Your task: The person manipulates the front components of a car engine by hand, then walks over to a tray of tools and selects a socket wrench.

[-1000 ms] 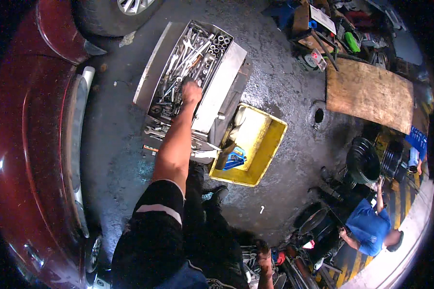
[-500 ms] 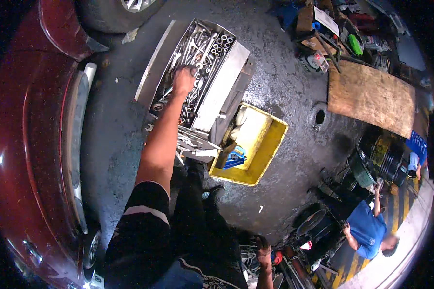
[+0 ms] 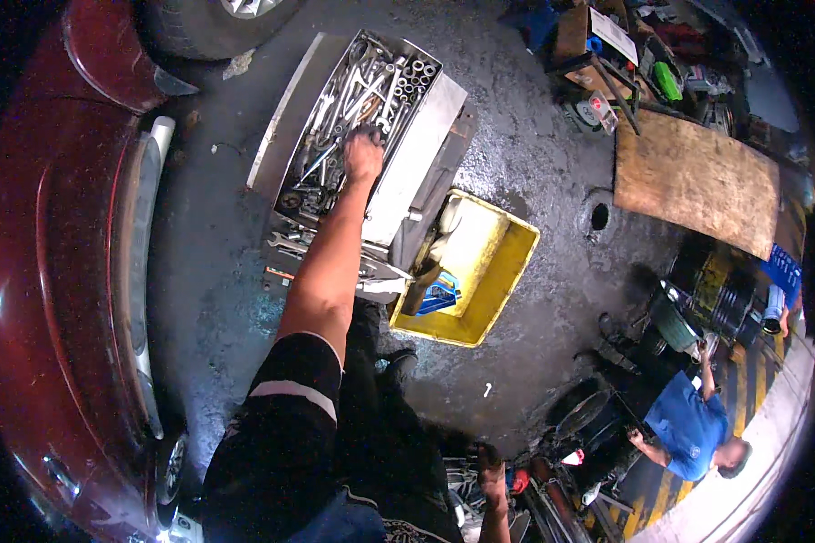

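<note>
My left hand (image 3: 363,159) reaches down into a long metal toolbox (image 3: 438,63), its dark-stained fingers bent among the tools near the right inner wall. The fingertips are partly hidden, and I cannot make out what they hold. Around them lie several loose wrenches (image 3: 340,101). Toward the far right corner sits a cluster of sockets (image 3: 414,76). More wrenches (image 3: 290,242) lie on a tray at the near end. My right hand (image 3: 492,477) is low in the picture beside my body, above metal parts; its fingers are dark and too unclear to read.
A yellow crate (image 3: 516,281) with a blue item (image 3: 439,297) stands right of the toolbox. A dark red car (image 3: 63,253) flanks the left. A wooden board (image 3: 697,181) and a floor hole (image 3: 599,215) lie right. A person in blue (image 3: 688,430) works at lower right.
My left hand has moved to the right and slightly nearer inside the toolbox, uncovering wrenches in its middle. My right hand stays about where it was.
</note>
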Demonstrator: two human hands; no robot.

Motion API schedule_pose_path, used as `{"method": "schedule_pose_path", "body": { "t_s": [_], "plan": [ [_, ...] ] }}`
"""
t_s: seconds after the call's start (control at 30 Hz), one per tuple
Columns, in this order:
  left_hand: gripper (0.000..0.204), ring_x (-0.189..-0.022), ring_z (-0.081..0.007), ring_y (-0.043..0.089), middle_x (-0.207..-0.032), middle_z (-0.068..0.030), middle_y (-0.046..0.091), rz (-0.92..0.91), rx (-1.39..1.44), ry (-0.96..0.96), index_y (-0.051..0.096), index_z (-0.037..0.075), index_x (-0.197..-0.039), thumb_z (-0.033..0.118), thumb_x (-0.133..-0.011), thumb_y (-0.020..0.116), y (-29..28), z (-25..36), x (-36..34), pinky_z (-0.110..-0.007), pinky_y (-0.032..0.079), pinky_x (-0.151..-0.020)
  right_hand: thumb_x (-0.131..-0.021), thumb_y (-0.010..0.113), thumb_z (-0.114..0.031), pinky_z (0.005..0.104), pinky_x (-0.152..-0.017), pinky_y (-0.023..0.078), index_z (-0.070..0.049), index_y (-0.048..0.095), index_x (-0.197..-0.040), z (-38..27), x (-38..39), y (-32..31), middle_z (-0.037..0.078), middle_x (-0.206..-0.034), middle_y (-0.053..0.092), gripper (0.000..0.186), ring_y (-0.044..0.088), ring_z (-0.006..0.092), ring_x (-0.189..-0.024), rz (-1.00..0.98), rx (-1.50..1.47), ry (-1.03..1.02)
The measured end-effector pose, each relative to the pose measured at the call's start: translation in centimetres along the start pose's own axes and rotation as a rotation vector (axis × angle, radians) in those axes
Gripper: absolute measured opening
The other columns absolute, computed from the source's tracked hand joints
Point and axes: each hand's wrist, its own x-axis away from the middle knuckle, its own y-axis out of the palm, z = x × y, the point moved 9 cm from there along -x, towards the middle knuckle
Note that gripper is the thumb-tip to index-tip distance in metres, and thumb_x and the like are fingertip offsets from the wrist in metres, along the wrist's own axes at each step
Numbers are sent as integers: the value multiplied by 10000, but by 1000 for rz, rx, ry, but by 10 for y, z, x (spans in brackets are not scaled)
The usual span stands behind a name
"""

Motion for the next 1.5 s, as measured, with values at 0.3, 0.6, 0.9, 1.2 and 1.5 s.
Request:
{"method": "schedule_pose_path", "body": {
  "t_s": [0.3,0.6,0.9,1.2,1.5],
  "plan": [
    [523,-844,-375,646,-914,-258,651,-151,137,-287,678,-36,-830,483,-769,660,44,-3,-48,-388,522,-742,-886,538,-164,335,-1009,360,-26,445,-1300,18,21,14,126,-1273,520,446,498,259,-1155,25,-635,344],
    [403,-917,-447,586,-972,-290,621,210,95,-77,609,-72,-1015,305,-885,557,-107,-41,-32,-471,455,-836,-874,553,-173,372,-990,374,-23,439,-1294,50,23,43,127,-1208,546,461,519,300,-1104,-37,431,-215],
    [448,-1045,-440,542,-1114,-292,579,-17,-30,-224,564,-85,-1118,315,-922,513,-187,-102,228,-464,408,-943,-969,464,-291,323,-711,497,-34,574,-1136,47,-21,10,133,-939,657,325,641,198,-834,43,-487,289],
    [198,-732,-373,616,-877,-145,653,-858,-627,127,639,90,-916,240,-799,585,-234,-246,487,-463,489,-643,-957,501,-339,318,-687,509,-58,591,-1125,-53,-47,-29,103,-899,659,340,627,178,-778,63,-882,137],
    [444,-735,-289,590,-831,-121,630,-840,-430,-92,638,73,-905,493,-765,602,-235,-147,505,-441,461,-697,-935,500,-417,329,-668,522,-77,581,-1156,83,-13,12,91,-950,686,413,669,183,-791,156,-757,273]
  ]
}}
